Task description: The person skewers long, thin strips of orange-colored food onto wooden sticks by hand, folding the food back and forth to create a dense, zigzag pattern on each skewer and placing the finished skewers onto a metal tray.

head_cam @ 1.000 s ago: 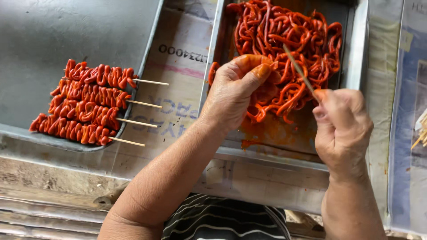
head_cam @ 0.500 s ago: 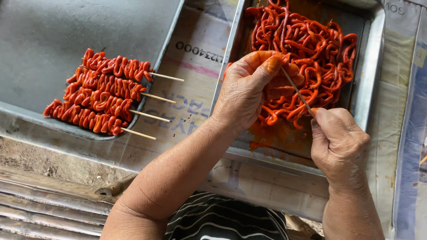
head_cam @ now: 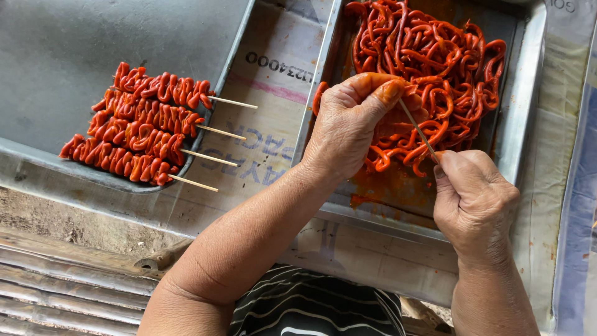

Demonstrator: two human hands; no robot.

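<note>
- The step in hand, as I judge it, is the threading of one more skewer: the right hand [head_cam: 476, 202] is clenched on the lower end of a thin stick [head_cam: 418, 129], and the stick points up and to the left, into the meat.
- The left hand [head_cam: 351, 127] is closed around a strip from the red pile [head_cam: 435, 56]; the orange-stained thumb presses just beside the tip of the stick. The fingers are under the hand, so I cannot tell how much meat they pinch.
- The pile lies in the right tray [head_cam: 528, 93], with orange sauce on the tray floor below the hands.
- Four finished skewers [head_cam: 140, 127] lie side by side in the left tray [head_cam: 62, 56], well apart from the hands; their bare ends stick out over the rim to the right.
- Printed cardboard [head_cam: 273, 112] lies between the trays on the surface.
- The next move probably needs the left hand to fold the strip and push it onto the point, while the right hand keeps the stick steady; the thumb is near the sharp tip, so care is needed.
</note>
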